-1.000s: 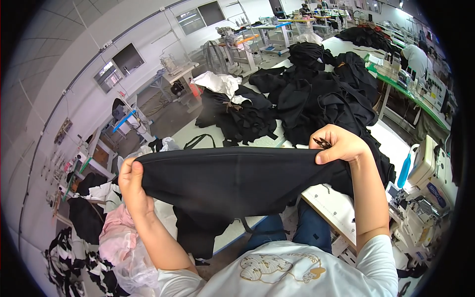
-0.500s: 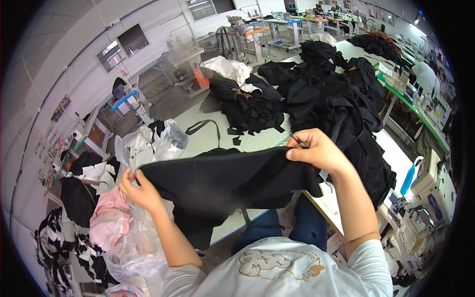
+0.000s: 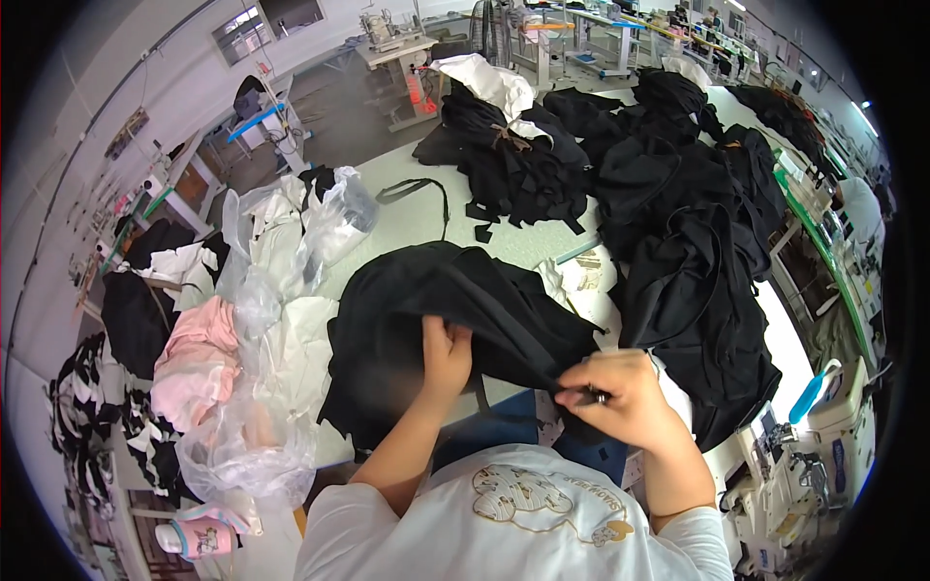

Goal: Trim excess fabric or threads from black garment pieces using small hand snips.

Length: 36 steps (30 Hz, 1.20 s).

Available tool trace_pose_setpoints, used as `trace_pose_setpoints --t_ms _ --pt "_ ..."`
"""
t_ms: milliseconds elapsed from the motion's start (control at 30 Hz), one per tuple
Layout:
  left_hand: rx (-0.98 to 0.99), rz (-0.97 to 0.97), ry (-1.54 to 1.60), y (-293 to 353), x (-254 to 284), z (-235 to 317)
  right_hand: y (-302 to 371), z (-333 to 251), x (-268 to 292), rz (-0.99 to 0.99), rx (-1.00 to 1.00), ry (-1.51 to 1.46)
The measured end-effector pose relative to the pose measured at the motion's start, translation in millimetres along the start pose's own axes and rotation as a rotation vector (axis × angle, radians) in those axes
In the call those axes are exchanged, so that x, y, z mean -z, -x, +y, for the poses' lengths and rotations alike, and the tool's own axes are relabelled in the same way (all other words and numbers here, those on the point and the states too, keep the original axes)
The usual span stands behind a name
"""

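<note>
A large piece of black fabric (image 3: 417, 281) lies bunched over the near part of the table, its front edge lifted. My left hand (image 3: 448, 363) is closed on that raised edge, the fingertips partly covered by the cloth. At the fabric's right end, my right hand (image 3: 620, 399) pinches the corner. Tucked in the same right hand is a small dark metal tool (image 3: 593, 395), mostly hidden by the fingers, its kind unclear. The fabric hangs toward my lap between the two hands.
Big heaps of black fabric (image 3: 678, 194) cover the table's right side, with cut pieces (image 3: 523, 165) at the far middle. Clear plastic bags (image 3: 252, 445) and pink cloth (image 3: 199, 358) lie left. A pink bottle (image 3: 199, 537) is lower left. A sewing machine (image 3: 838, 426) stands right.
My left hand has moved right and inward, and my right hand lower and nearer. The fabric, earlier stretched wide between them, now rests bunched on the table. The view has shifted.
</note>
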<state>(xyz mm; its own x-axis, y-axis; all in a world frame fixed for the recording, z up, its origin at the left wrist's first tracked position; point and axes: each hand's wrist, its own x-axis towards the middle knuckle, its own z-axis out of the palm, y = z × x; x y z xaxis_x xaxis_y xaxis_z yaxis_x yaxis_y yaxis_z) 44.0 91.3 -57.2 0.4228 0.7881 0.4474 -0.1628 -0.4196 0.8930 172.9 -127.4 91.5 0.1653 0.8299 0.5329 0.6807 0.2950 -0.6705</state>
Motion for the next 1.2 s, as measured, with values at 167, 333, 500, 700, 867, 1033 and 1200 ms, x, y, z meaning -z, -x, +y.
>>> trace_pose_setpoints --t_ms 167,333,500,700,867,1033,1200 --pt "-0.185 0.153 -0.524 -7 38 46 36 7 4 -0.039 -0.085 -0.057" --pt "-0.369 0.287 -1.162 -69 146 68 61 34 6 0.175 -0.056 0.156" --pt "-0.599 0.424 -1.766 -88 143 79 56 67 -3 0.334 -0.107 0.247" --pt "-0.409 0.122 -1.672 -146 88 -20 41 135 -44 0.431 -0.351 0.37" --pt "0.058 -0.222 -1.317 -96 80 -100 48 152 -53 0.25 -0.462 0.386" --pt "-0.018 0.075 -1.43 -87 96 -47 65 165 -40 0.272 -0.563 0.225" --pt "-0.033 -0.352 -1.43 -64 102 -13 65 170 -37 0.352 -0.535 0.15"
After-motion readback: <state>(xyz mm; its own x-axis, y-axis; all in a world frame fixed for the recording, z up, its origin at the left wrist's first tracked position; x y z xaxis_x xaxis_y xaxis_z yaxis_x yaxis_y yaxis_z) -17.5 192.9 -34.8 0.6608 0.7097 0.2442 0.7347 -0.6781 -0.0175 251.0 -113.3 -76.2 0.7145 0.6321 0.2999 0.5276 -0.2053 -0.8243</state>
